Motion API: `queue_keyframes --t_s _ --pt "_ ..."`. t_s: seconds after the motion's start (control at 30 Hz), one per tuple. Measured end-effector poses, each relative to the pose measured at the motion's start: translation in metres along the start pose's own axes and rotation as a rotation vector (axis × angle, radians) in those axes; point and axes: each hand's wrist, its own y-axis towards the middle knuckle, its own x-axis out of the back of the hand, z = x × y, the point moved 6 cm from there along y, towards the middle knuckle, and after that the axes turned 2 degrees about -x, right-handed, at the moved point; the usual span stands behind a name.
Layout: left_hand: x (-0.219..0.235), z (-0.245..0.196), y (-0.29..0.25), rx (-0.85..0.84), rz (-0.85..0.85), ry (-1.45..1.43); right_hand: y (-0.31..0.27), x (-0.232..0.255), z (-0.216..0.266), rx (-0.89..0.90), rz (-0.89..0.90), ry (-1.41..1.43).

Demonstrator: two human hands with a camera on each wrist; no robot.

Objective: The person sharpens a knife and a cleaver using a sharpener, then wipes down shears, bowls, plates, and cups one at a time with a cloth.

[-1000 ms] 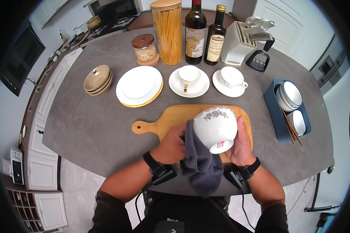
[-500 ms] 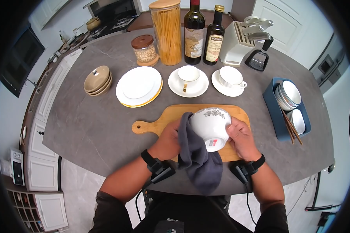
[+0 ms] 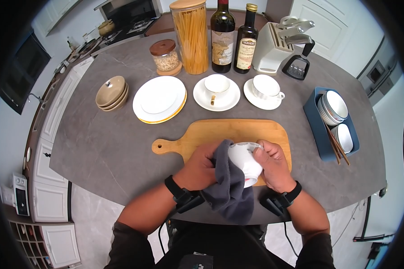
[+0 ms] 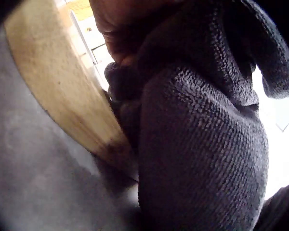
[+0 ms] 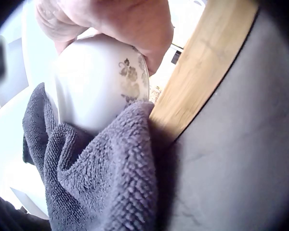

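Observation:
A white bowl (image 3: 245,162) with a grey floral band is held tilted on its side above the wooden cutting board (image 3: 238,127). My right hand (image 3: 276,167) grips its rim at the right. A dark grey cloth (image 3: 231,188) covers the bowl's left side, with my left hand (image 3: 201,168) gripping the cloth there; those fingertips are hidden. In the right wrist view the cloth (image 5: 111,168) lies against the bowl (image 5: 96,82), below the fingers of the right hand (image 5: 115,21). The left wrist view is mostly filled by the cloth (image 4: 197,144).
Behind the board stand stacked plates (image 3: 159,98) and two cups on saucers (image 3: 216,101). Brown bowls (image 3: 111,92) are at the left, a blue basket (image 3: 316,121) with bowls and chopsticks at the right. Jars, bottles (image 3: 222,42) and a knife block (image 3: 269,49) line the back.
The bowl has turned and come lower, so its base shows less and the cloth covers more of it. The right hand has shifted its hold to the rim.

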Motion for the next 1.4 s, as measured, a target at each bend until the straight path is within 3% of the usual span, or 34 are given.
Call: queue_keyframes --t_s 0.07,0.13,0.27,0.33,0.53,0.67,0.73,0.77,0.87,1.03,1.23,1.4 --pt "-0.005 0.002 0.0 -0.028 0.016 -0.013 0.001 -0.006 0.003 0.01 -0.06 0.08" --pt "-0.006 0.001 0.0 -0.059 0.033 -0.026 -0.002 -0.008 0.008 -0.045 -0.24 0.139" --pt "-0.008 -0.004 -0.002 -0.135 0.102 -0.006 -0.002 -0.003 0.01 -0.013 -0.28 0.215" --pt "-0.009 -0.006 -0.003 -0.154 0.137 0.007 -0.003 0.0 0.01 -0.08 -0.443 0.301" --pt "-0.011 -0.009 0.0 -0.216 0.199 0.05 0.003 -0.002 0.012 -0.135 -0.241 0.628" --pt "-0.008 -0.003 -0.003 -0.16 0.139 -0.011 0.002 0.002 0.013 -0.201 -0.364 0.558" --pt "-0.005 0.001 -0.003 -0.106 0.107 -0.078 0.003 0.007 0.027 0.038 -0.311 0.0" --pt "-0.004 0.003 -0.002 -0.085 0.099 -0.09 0.004 0.007 0.027 0.125 -0.168 -0.043" --pt "-0.003 0.001 -0.003 -0.05 0.07 -0.09 -0.001 0.0 0.027 0.141 -0.115 -0.252" --pt "-0.005 -0.002 -0.001 -0.07 0.051 -0.11 -0.004 -0.004 0.028 0.147 -0.157 -0.265" --pt "-0.013 -0.016 0.0 -0.105 0.09 -0.039 -0.002 0.001 0.024 0.092 -0.195 -0.033" --pt "-0.013 -0.012 -0.003 -0.014 0.162 -0.111 0.001 0.011 0.023 0.124 -0.342 0.181"
